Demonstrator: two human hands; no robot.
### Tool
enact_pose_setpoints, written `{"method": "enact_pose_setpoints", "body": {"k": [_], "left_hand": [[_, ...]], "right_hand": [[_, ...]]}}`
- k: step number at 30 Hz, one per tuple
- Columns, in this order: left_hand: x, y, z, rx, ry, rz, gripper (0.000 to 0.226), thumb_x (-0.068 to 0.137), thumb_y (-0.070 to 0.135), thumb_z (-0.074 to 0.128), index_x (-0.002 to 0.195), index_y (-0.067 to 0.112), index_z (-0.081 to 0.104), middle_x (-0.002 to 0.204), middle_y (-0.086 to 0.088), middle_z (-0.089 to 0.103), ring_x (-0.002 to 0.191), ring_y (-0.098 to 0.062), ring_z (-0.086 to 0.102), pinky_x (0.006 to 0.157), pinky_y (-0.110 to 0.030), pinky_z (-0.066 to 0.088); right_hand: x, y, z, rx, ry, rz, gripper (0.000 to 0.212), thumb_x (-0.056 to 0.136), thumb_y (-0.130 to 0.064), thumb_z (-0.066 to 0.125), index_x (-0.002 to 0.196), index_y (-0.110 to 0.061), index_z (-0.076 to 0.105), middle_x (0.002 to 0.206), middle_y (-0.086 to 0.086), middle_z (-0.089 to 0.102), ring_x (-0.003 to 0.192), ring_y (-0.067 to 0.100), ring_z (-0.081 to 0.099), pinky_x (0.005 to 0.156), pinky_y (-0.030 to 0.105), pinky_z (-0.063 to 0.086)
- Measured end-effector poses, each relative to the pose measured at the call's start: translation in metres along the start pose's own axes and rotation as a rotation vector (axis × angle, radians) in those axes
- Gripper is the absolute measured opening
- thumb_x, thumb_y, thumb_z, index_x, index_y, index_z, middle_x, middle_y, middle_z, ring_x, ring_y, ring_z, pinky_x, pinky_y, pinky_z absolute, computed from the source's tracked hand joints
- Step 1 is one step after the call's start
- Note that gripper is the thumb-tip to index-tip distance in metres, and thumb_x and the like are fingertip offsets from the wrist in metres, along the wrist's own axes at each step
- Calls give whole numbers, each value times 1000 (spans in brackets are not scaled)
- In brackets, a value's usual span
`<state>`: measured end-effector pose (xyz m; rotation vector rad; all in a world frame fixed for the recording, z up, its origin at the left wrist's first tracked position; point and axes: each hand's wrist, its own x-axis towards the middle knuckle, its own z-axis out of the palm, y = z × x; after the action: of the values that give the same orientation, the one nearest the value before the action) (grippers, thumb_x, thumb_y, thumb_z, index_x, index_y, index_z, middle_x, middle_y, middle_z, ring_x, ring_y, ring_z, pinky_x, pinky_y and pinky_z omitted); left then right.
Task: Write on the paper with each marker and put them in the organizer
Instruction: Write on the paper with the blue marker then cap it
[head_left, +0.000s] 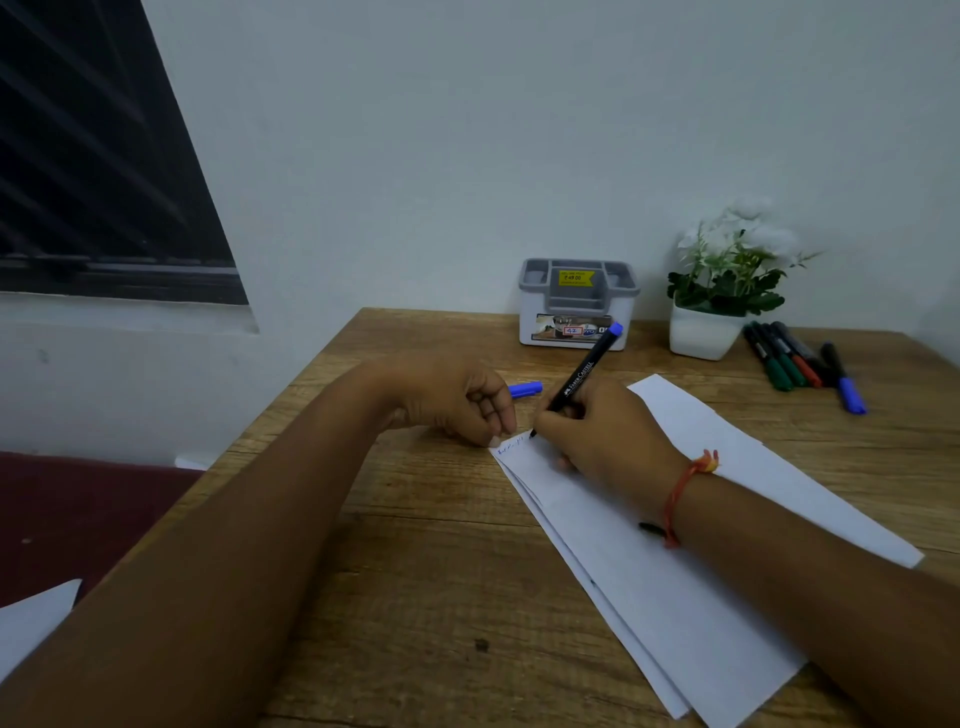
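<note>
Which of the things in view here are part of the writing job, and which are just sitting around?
Part of the job: marker in the right hand, blue cap in the left hand, paper, other markers at the right, organizer.

Just lying about: potted plant, loose sheet at the lower left.

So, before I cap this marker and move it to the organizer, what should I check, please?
1. Marker held firmly in the right hand: ok.
2. Blue writing present on the paper: ok.
3. Cap ready in the left hand: ok.
4. Organizer upright, no marker sticking out: ok.
5. Ink dry under the right hand: cannot tell.
6. Remaining markers lying beside the plant pot, off the paper: ok.
</note>
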<state>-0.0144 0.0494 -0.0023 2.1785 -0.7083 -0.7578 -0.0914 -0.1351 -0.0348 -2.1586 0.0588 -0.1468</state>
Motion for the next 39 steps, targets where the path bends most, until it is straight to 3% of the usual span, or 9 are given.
{"method": "enact_pose_setpoints", "body": {"k": [5,13,16,18,20,24,29,35,39], "left_hand": [[-1,2,0,6,5,-8,24,82,-5,69,102,8,69,86,-3,70,74,-5,63,64,-15,49],[-7,5,-4,-33,33,4,22,81,2,74,101,8,67,93,-9,66,76,-6,60,68,-18,49],[-4,10,-1,-61,323,80,17,82,12,76,97,10,69,82,2,65,70,-2,55,60,-16,43],[7,7,5,60,559,91,15,83,21,75,95,16,70,81,9,64,72,-2,56,62,-14,42],[17,0,11,225,656,69,18,83,32,75,98,24,69,86,13,63,77,-3,56,63,-15,40],[27,-6,18,394,555,62,38,84,41,72,118,25,67,103,12,63,85,-2,53,65,-12,35],[27,-4,18,434,557,99,25,87,30,71,111,23,73,102,10,68,81,0,52,66,-13,38],[20,0,16,150,709,178,16,86,26,72,92,40,68,95,11,68,91,-9,59,79,-25,45],[19,4,16,40,709,226,14,84,24,74,95,32,72,93,5,71,88,-12,62,79,-26,46]], "right_hand": [[2,2,-3,56,-5,26,9,91,-22,65,93,-19,72,73,-2,68,52,6,63,58,23,50],[1,-5,-15,521,25,102,16,93,-18,64,95,-7,75,69,1,62,63,10,58,54,18,49],[0,-12,-21,669,42,163,24,96,-19,56,92,-6,76,70,4,66,65,10,62,54,23,51],[0,-14,-25,679,89,155,22,97,-16,55,88,-9,73,70,4,69,63,9,65,54,25,52],[-1,-13,-29,647,157,116,18,99,-17,55,88,-12,69,74,5,71,67,10,67,55,26,53],[-2,-7,-35,510,241,31,12,97,-19,63,88,-18,70,70,1,70,67,7,65,51,19,52],[-1,-9,-38,594,216,111,18,98,-19,58,95,-13,75,75,6,74,67,9,69,52,22,55],[-3,-8,-44,681,236,54,18,102,-16,55,90,-13,68,80,10,75,61,8,71,52,23,56],[-2,-6,-46,667,262,6,17,101,-18,58,97,-9,71,76,6,75,60,6,70,52,22,55]]}}
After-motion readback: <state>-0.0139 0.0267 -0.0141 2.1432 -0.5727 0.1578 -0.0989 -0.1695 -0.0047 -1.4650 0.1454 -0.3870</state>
